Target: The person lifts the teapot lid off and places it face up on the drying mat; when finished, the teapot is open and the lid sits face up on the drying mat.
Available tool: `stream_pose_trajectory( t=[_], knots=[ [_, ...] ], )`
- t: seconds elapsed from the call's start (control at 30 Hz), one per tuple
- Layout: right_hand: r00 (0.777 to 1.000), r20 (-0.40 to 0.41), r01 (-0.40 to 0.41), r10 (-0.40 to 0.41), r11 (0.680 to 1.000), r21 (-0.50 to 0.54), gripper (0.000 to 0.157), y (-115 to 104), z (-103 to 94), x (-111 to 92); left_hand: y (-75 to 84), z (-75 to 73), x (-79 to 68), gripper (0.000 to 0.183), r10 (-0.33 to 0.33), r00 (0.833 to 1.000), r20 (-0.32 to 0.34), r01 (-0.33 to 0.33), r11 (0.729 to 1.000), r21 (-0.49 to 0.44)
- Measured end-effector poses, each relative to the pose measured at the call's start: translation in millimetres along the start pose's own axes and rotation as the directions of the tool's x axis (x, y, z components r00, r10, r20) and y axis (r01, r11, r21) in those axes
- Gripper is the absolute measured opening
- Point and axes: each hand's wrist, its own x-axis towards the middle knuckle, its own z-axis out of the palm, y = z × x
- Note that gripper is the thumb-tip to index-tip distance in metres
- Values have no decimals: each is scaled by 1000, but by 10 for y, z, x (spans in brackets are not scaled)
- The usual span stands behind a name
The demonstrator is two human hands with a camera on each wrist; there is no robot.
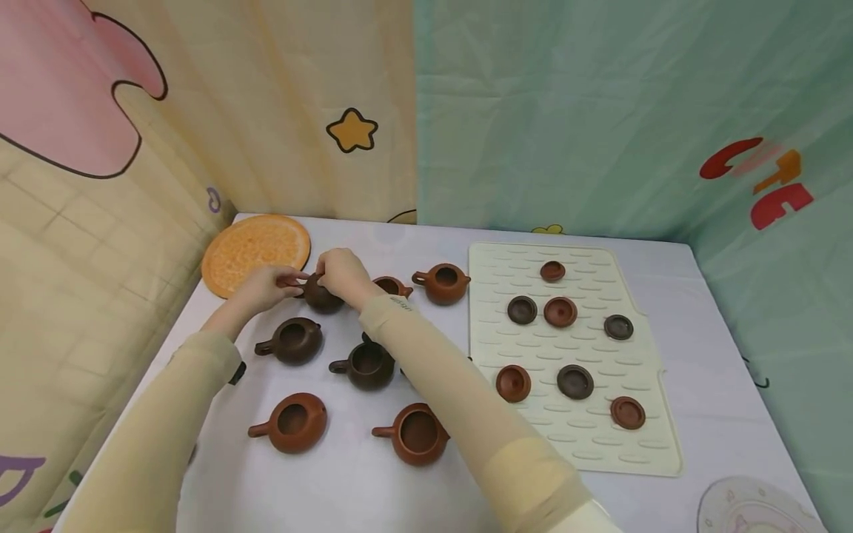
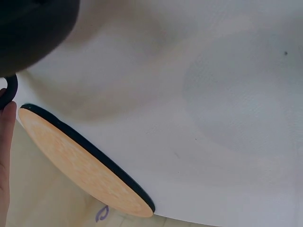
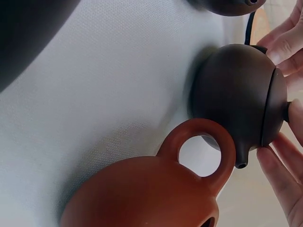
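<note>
A small dark brown teapot (image 3: 232, 90) stands near the far left of the table, its lid (image 3: 275, 109) sitting on the rim. My left hand (image 1: 260, 287) pinches this teapot's handle, seen as a dark loop in the left wrist view. From above, my right hand (image 1: 343, 274) holds the lid, thumb against its knob and fingertips at its edge. A reddish-brown teapot (image 3: 142, 194) with a looped handle stands close beside it in the right wrist view. Just nearer to me, another dark teapot (image 1: 293, 342) sits lidless.
More lidless teapots stand around: a dark one (image 1: 369, 366), reddish ones (image 1: 293, 423) (image 1: 418, 435) and one at the back (image 1: 443, 283). Several loose lids, including a red one (image 1: 560, 312), lie on a white ridged mat (image 1: 640, 444) at right. A round orange-tan board (image 1: 253, 248) lies at back left.
</note>
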Motion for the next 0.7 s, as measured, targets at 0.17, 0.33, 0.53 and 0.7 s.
stream_pose_trajectory(
  t=[0.17,0.33,0.53,0.7],
  knots=[
    [999,-36,-12,15,997,74,15,45,-62,-41,19,10,10,32,-22,1000,14,22,1000,-4],
    [998,-39,-33,55,904,427,21,246,-341,-162,17,-12,10,31,-22,1000,3,22,1000,-4],
    [977,110,-167,185,331,929,27,819,-809,-549,-4,-3,-9,31,-13,1000,10,13,1000,7],
    [942,181,-177,281,-41,983,15,1583,-1196,-1026,-34,10,-15,32,-14,1000,20,14,1000,10]
  ],
)
